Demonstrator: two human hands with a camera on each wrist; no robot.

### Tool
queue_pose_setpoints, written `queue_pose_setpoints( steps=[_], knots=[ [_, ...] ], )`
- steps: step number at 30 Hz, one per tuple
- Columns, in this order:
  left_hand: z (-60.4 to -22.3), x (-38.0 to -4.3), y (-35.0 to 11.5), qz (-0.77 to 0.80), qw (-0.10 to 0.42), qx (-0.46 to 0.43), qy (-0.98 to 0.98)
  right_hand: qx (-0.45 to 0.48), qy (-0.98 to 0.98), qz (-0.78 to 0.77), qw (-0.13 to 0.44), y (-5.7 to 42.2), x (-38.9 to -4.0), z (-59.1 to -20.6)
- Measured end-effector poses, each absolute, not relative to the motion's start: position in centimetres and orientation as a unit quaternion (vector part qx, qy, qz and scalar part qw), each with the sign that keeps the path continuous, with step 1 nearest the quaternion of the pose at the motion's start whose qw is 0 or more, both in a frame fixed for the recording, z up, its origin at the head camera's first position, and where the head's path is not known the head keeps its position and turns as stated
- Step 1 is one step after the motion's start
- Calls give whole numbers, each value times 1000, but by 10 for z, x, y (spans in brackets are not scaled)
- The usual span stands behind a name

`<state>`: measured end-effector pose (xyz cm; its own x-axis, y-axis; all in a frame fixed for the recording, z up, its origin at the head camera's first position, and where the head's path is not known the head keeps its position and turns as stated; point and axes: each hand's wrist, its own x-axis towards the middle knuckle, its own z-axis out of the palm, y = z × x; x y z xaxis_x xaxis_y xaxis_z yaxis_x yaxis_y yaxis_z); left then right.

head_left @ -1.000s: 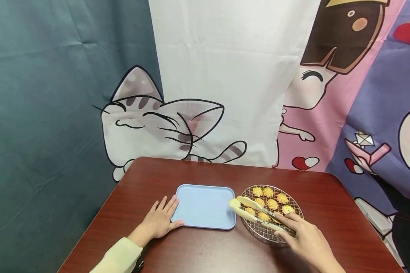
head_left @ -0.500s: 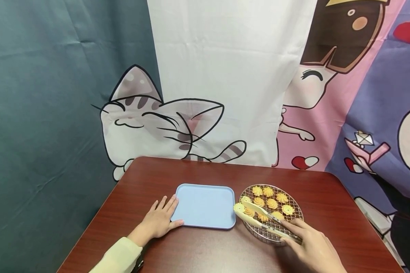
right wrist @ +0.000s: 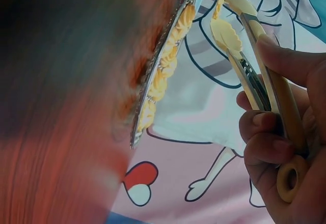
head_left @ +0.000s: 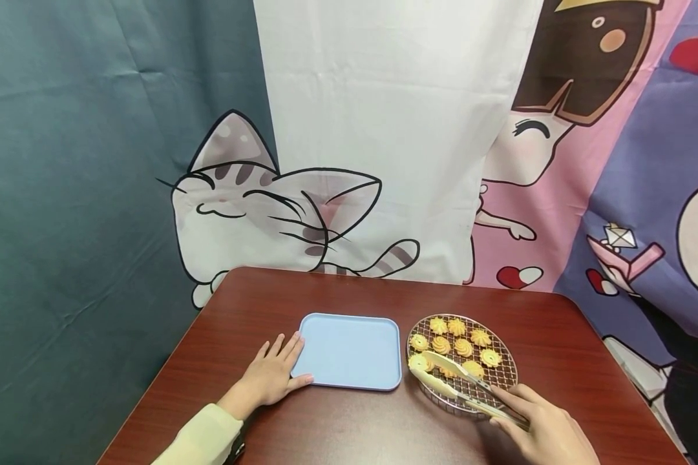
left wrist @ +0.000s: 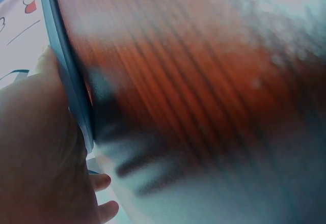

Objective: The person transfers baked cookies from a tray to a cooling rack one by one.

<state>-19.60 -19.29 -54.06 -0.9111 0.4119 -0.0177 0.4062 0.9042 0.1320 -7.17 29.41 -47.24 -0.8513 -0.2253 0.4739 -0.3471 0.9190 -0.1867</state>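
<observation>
My right hand (head_left: pixel 549 426) grips a pair of food tongs (head_left: pixel 477 394), cream-tipped with metal arms. Between the tips is a pale yellow piped cookie (head_left: pixel 418 363), over the near left part of a round wire rack (head_left: pixel 503 387). In the right wrist view the tongs (right wrist: pixel 282 107) and the cookie (right wrist: pixel 219 6) appear raised above the rack (right wrist: pixel 136 127). My left hand (head_left: pixel 270 374) lies with fingers spread, touching the left edge of a light blue tray (head_left: pixel 349 352). From the left wrist view, that hand (left wrist: pixel 41 132) is beside the tray's edge (left wrist: pixel 66 66).
Several swirl-shaped cookies (head_left: pixel 463 347) lie on the rack. A reddish-brown wooden table (head_left: pixel 349 420) carries rack and tray, the two standing side by side. Behind it hangs a curtain (head_left: pixel 395 129) with cartoon prints.
The tongs with the cookie have moved right and toward me, from the tray's right edge to over the rack. Another cookie at the rack's left is now uncovered. My left hand stays put.
</observation>
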Motion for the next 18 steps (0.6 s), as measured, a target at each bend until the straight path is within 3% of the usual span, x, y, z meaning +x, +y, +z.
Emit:
queue_pose_setpoints(
  steps=[6,13,18],
  knots=[
    [-539,-196,-192,55,26,210,976,124,-961,136,206,298,-65,-471],
    [-540,-195,-192,51,30,206,977,42,-988,128,71,305,-59,-464],
    [-539,-196,-192,49,30,204,977,31,-991,127,28,314,-59,-464]
  ],
)
